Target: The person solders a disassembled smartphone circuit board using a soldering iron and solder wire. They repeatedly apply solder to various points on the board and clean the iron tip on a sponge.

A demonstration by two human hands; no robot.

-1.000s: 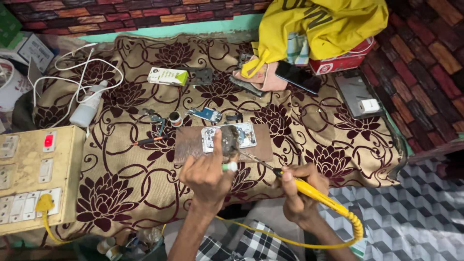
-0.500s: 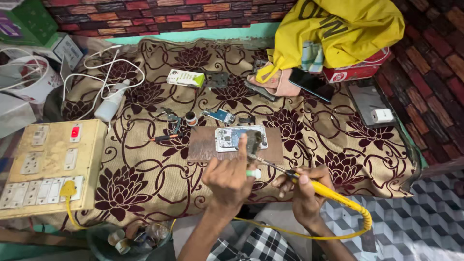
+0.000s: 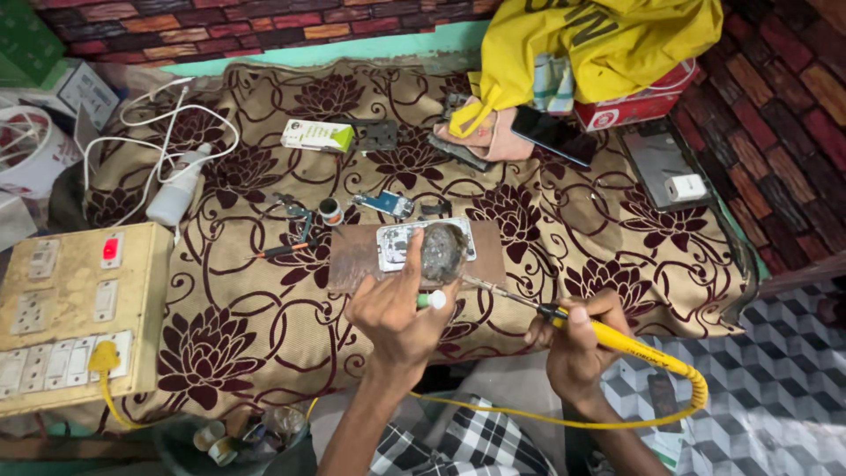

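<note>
Right hand [image 3: 577, 339] clamped pencil-style round the yellow soldering iron [image 3: 617, 339], tip reaching left toward the opened phone [image 3: 423, 245] on the brown mat [image 3: 352, 264] mid-table. Left hand [image 3: 397, 304] closed on a small green-and-white tube [image 3: 432, 300], thumb up by the phone. Looks light, stiff, fragile; best held by its edges.

Yellow soldering iron [image 3: 634, 345]; maroon-flowered beige cloth [image 3: 264, 326]; yellow bag [image 3: 608, 40].

Floral-clothed table [image 3: 264, 317]: brown board [image 3: 352, 264], perhaps phone parts [image 3: 384, 204].

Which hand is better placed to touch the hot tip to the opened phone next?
Probably the right hand: it grips the yellow soldering iron, tip aimed at the opened phone. The left hand steadies a grey lump over it.
</note>
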